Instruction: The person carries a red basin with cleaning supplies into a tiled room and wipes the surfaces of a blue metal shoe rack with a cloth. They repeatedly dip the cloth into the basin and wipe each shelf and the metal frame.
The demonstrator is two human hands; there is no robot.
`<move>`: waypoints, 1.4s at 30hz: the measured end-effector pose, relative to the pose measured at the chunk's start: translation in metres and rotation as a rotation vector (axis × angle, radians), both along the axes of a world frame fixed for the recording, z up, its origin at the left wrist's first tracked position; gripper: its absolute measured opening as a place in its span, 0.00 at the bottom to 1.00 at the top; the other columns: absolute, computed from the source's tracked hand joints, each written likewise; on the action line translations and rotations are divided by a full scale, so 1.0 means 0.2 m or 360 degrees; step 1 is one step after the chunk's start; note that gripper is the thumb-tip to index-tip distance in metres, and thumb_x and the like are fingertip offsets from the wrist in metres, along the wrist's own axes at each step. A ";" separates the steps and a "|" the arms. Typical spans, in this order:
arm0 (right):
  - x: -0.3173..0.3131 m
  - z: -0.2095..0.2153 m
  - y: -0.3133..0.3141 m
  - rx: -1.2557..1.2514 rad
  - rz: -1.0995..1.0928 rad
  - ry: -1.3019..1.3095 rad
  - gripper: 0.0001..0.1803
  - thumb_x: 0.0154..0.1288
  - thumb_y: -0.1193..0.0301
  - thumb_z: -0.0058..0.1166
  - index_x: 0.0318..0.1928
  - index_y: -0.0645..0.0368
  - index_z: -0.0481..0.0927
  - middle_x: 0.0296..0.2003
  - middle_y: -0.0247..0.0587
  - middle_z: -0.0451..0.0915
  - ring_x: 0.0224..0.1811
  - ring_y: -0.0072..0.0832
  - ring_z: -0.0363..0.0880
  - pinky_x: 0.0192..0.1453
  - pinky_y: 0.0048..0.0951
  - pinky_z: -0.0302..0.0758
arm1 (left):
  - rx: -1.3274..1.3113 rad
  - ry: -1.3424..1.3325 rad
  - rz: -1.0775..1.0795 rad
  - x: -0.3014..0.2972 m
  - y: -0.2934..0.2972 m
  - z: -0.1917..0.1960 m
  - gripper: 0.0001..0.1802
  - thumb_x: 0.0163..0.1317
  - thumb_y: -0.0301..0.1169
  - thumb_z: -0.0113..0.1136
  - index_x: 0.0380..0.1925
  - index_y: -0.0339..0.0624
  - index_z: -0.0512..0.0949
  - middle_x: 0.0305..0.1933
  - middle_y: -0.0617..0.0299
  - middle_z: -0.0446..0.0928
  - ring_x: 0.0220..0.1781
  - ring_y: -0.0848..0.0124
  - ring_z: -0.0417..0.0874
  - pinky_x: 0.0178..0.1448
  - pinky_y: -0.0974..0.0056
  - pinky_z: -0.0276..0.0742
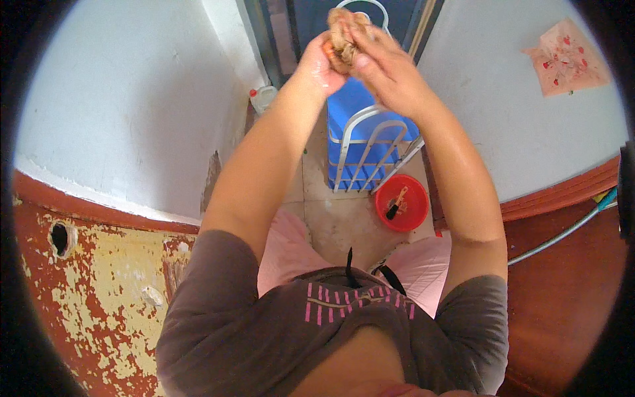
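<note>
Both my arms stretch forward to the top of the view, where my hands meet around a tan, crumpled, cloth-like bundle (342, 41). My left hand (324, 69) cups it from the left and below, and its skin looks wet. Across the bundle's right side lies my right hand (390, 69), the thumb pressed near it and the fingers partly blurred. A small orange patch shows between the left fingers and the bundle; what it is I cannot make out. The bundle is partly covered by the hands. Beneath them stands a blue box-like thing (350, 109).
A white metal rack frame (366, 140) stands against the blue thing. On the tiled floor, a red basin (411, 215) holds a brush-like item. A white jug (263, 98) with a red cap stands by the left wall. A hose (562, 233) runs along the right.
</note>
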State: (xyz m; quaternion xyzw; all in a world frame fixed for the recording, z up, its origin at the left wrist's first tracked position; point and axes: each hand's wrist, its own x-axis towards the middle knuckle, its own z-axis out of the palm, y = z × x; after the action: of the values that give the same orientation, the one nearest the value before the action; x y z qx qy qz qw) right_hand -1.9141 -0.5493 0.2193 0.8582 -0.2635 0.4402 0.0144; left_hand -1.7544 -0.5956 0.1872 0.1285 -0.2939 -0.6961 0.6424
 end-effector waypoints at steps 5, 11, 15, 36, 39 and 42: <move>-0.25 -0.26 0.05 0.0494 -0.0661 -0.0492 0.22 0.67 0.56 0.47 0.52 0.59 0.78 0.49 0.55 0.77 0.52 0.50 0.75 0.57 0.43 0.71 | -0.0092 -0.0340 0.0379 0.29 -0.10 -0.16 0.19 0.70 0.31 0.44 0.59 0.40 0.64 0.57 0.54 0.72 0.58 0.59 0.75 0.61 0.54 0.74; -0.30 -0.49 0.07 0.0268 -0.0659 -0.0286 0.18 0.68 0.58 0.44 0.30 0.60 0.76 0.28 0.51 0.75 0.34 0.50 0.74 0.38 0.46 0.68 | -0.0152 -0.1339 0.0390 0.09 -0.41 -0.60 0.28 0.62 0.24 0.53 0.63 0.41 0.62 0.59 0.48 0.70 0.54 0.59 0.77 0.56 0.60 0.76; -0.30 -0.51 0.03 0.0210 -0.0679 -0.0207 0.18 0.67 0.58 0.45 0.29 0.60 0.74 0.26 0.51 0.74 0.32 0.50 0.73 0.37 0.48 0.66 | -0.0686 -0.2381 0.0454 -0.14 -0.60 -0.76 0.27 0.59 0.39 0.57 0.58 0.43 0.71 0.62 0.43 0.68 0.64 0.48 0.69 0.65 0.54 0.67; -0.29 -0.55 0.00 0.0194 -0.0746 -0.0309 0.18 0.64 0.57 0.47 0.25 0.59 0.73 0.24 0.48 0.73 0.29 0.49 0.72 0.33 0.46 0.65 | -0.1164 -0.2476 -0.1061 0.08 -0.22 -0.74 0.15 0.61 0.33 0.55 0.48 0.44 0.77 0.34 0.57 0.78 0.34 0.68 0.79 0.37 0.63 0.75; -0.29 -0.57 0.00 0.0127 -0.0799 -0.0297 0.18 0.64 0.58 0.47 0.25 0.59 0.73 0.24 0.48 0.73 0.29 0.49 0.72 0.33 0.46 0.66 | -0.1619 -0.2548 -0.0284 0.27 -0.18 -0.85 0.15 0.64 0.31 0.50 0.50 0.50 0.78 0.33 0.55 0.79 0.36 0.62 0.81 0.41 0.62 0.77; -0.27 -0.58 0.00 0.0131 -0.0791 -0.0309 0.17 0.63 0.58 0.48 0.26 0.59 0.73 0.25 0.48 0.73 0.30 0.49 0.72 0.35 0.45 0.65 | -0.1381 -0.2412 -0.0100 0.33 -0.23 -0.94 0.18 0.66 0.31 0.47 0.54 0.54 0.76 0.39 0.51 0.80 0.41 0.58 0.81 0.48 0.60 0.76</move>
State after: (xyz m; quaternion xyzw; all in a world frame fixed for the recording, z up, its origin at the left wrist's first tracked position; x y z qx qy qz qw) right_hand -1.9679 -0.5499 0.1033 0.7209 -0.4840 0.4922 0.0618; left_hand -1.6885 -0.6410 -0.0009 0.2928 -0.8843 -0.2673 0.2465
